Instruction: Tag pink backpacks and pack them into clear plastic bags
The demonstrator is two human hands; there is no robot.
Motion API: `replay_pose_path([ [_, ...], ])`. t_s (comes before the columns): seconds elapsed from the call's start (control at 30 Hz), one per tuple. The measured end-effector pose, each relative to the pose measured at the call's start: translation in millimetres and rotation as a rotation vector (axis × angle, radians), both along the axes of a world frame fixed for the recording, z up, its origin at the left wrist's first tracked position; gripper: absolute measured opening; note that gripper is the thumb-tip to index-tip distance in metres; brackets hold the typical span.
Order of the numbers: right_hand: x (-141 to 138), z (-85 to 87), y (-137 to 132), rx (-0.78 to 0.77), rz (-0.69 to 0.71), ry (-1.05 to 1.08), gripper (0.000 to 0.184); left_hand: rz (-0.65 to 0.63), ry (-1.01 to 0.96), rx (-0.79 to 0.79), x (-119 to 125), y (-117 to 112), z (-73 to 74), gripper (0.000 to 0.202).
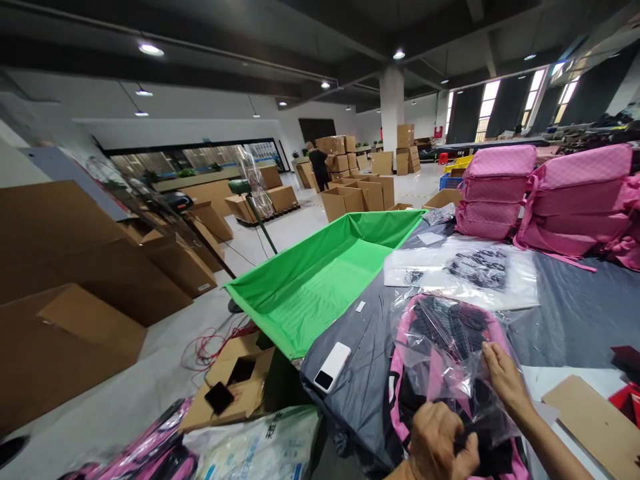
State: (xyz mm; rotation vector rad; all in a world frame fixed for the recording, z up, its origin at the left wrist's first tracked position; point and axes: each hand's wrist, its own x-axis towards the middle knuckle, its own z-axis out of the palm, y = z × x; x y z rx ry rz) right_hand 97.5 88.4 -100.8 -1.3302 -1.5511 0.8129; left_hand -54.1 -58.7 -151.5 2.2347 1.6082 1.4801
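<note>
A pink and black backpack (430,373) lies on the grey table (565,313) inside a clear plastic bag (450,327). My left hand (440,443) is closed in a fist on the near end of the bag and backpack. My right hand (505,380) lies on the bag's right side, fingers pinching the plastic film. A white phone (332,367) rests on the table left of the backpack.
Flat clear bags (465,267) lie further back. Pink backpacks (545,200) are stacked at the far right. A green cloth bin (320,273) adjoins the table's left. Cardboard boxes (75,280) fill the floor; a person (319,167) stands far off. Cardboard sheet (595,420) at right.
</note>
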Motion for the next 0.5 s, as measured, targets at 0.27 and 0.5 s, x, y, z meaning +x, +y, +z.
replay_pose_path([
  [0.27,-17.6,3.6,-38.9,0.055,0.279,-0.245,0.042,0.349,0.086,-0.017,-24.0,74.7,32.5,0.036],
  [0.5,66.9,-51.2,-59.2,0.325,0.038,-0.815,0.026,0.607,0.145,-0.186,-126.5,52.8,16.6,0.04],
])
